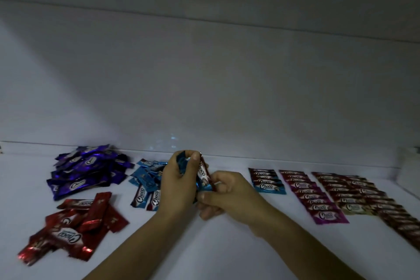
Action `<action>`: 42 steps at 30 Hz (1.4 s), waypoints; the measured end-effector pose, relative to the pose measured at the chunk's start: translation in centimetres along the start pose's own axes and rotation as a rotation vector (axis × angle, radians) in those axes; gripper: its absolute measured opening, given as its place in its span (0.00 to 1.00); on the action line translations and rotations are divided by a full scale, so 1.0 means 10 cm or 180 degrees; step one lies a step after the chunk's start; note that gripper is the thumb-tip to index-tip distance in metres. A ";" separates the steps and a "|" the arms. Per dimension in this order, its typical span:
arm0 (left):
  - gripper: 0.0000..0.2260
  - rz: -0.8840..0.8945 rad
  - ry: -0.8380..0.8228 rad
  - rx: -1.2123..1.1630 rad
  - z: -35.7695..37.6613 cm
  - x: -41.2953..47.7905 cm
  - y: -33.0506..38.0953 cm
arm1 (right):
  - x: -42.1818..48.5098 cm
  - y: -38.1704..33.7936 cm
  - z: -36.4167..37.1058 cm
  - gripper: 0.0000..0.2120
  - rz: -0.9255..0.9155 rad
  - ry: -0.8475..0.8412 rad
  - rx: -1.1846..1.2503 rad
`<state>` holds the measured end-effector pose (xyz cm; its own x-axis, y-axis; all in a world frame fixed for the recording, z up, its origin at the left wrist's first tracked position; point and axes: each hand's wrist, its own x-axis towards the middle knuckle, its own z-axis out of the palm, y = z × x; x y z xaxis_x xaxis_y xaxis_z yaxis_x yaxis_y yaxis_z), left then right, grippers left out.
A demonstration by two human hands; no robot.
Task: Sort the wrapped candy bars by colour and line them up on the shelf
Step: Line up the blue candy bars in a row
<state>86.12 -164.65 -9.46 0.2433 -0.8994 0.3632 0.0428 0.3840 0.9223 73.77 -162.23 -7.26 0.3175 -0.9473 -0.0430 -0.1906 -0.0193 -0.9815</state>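
My left hand (pixel 176 185) grips a small stack of blue wrapped candy bars (pixel 203 174) held upright above the white shelf (pixel 227 245). My right hand (pixel 223 195) pinches the lower end of the same stack. Loose blue bars (pixel 147 179) lie just left of my hands. A purple pile (pixel 86 169) sits at the far left, a red pile (pixel 72 227) in front of it. To the right lie neat overlapping rows: blue (pixel 268 180), magenta (pixel 316 198), gold (pixel 354 207) and dark red (pixel 391 211).
The shelf's pale back wall (pixel 204 86) rises right behind the bars. A white object (pixel 409 170) stands at the far right edge. Bare shelf surface lies in front between my forearms and the rows.
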 end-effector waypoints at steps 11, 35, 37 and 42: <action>0.07 -0.1033 -0.0797 -0.0404 0.04 -0.06 -0.10 | 0.00 -0.06 -0.27 0.07 0.0321 0.0326 -0.0566; 0.06 -0.0702 -0.0980 0.0311 0.08 -0.07 -0.10 | -0.21 0.43 -1.18 0.06 -0.0369 0.1789 -0.3190; 0.06 -0.0725 -0.0961 0.0281 0.08 -0.07 -0.10 | -0.17 0.44 -1.17 0.06 -0.0427 0.1833 -0.3346; 0.05 -0.0750 -0.0907 0.0180 0.08 -0.06 -0.12 | -0.11 0.46 -1.15 0.05 -0.0460 0.1852 -0.3443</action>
<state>85.15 -164.77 -10.64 -0.0466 -0.9869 0.1547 0.0099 0.1545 0.9880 61.88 -164.94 -9.55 -0.0080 -0.9104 0.4138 -0.9454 -0.1279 -0.2997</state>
